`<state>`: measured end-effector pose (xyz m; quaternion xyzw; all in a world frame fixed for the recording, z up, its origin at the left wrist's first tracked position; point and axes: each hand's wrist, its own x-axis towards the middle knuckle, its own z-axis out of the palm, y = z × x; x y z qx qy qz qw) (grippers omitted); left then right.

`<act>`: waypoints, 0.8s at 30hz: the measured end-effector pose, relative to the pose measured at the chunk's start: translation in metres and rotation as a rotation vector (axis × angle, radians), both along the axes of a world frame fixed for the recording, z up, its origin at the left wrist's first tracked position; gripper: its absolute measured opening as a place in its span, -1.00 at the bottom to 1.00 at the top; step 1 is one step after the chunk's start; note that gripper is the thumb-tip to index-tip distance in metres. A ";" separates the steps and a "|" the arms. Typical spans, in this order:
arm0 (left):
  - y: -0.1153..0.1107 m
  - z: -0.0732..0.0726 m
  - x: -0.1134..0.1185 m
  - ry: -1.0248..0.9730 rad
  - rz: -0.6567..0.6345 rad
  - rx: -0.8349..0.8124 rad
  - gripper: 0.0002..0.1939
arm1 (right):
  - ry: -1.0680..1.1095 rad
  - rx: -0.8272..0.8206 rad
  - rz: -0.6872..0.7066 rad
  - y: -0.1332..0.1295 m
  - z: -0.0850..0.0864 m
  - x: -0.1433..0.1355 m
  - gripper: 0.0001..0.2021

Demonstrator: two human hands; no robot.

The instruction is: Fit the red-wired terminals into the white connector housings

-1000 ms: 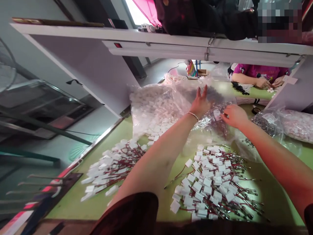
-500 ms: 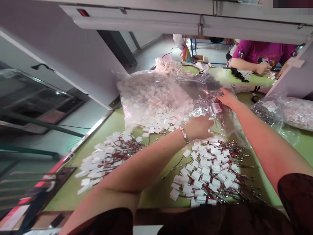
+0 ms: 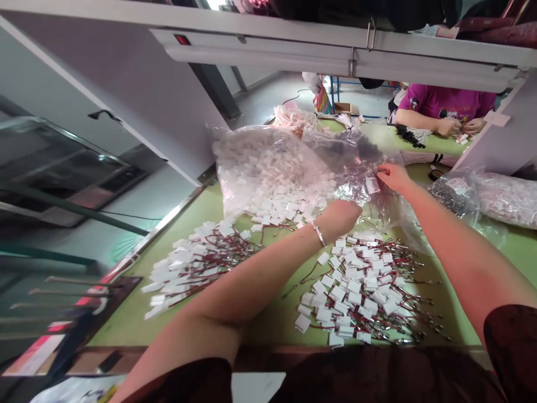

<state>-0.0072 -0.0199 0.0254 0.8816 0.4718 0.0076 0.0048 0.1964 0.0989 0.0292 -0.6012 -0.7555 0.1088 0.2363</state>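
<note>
Nearest you on the green tabletop [image 3: 113, 330], the pile of white rectangular connectors with dark red wires and metal ends [image 3: 356, 291] lies beyond your dark-clothed lap, with the fanned bundle of similar white connectors and red wires [image 3: 180, 266] to its left. Your left hand [image 3: 342, 217], wearing the silver bracelet [image 3: 318, 234], has just drawn its fingers in from a looser spread; it was up over the plastic before that. It now sits low between the pile and the crinkled clear plastic bag of dark, shiny pieces [image 3: 350, 187]. Its fingers look curled, but their tips are turned away from view, so whether they grip anything, you cannot tell from here. Your right hand [image 3: 394, 177] remains at that bag, near its white paper label [image 3: 372, 185], fingers bent close together; whether they pinch the plastic is too blurred to tell. The large clear bag of white connectors [image 3: 268, 162] lies left of it, its contents veiled by glare and folds. Farther off, a co-worker in a purple shirt [image 3: 453, 103] handles small pieces too tiny to make out, the head hidden above the white shelf edge [image 3: 268, 21].
</note>
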 end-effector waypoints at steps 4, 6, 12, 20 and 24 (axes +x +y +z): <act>0.033 0.010 -0.012 -0.170 0.169 0.110 -0.69 | 0.145 0.180 -0.004 -0.029 0.023 -0.009 -0.71; 0.048 0.013 -0.017 -0.367 0.257 0.177 -0.71 | 0.290 0.202 0.053 -0.057 0.036 -0.014 -0.72; 0.068 0.010 -0.024 -0.686 0.430 0.255 -0.77 | 0.192 0.023 0.161 -0.130 0.039 -0.016 -0.77; 0.065 0.003 -0.031 -0.721 0.400 0.226 -0.79 | -0.384 -0.282 0.147 -0.125 -0.008 -0.039 -0.84; 0.060 0.006 -0.032 -0.692 0.365 0.210 -0.79 | -0.362 -0.239 0.226 -0.126 -0.003 -0.036 -0.89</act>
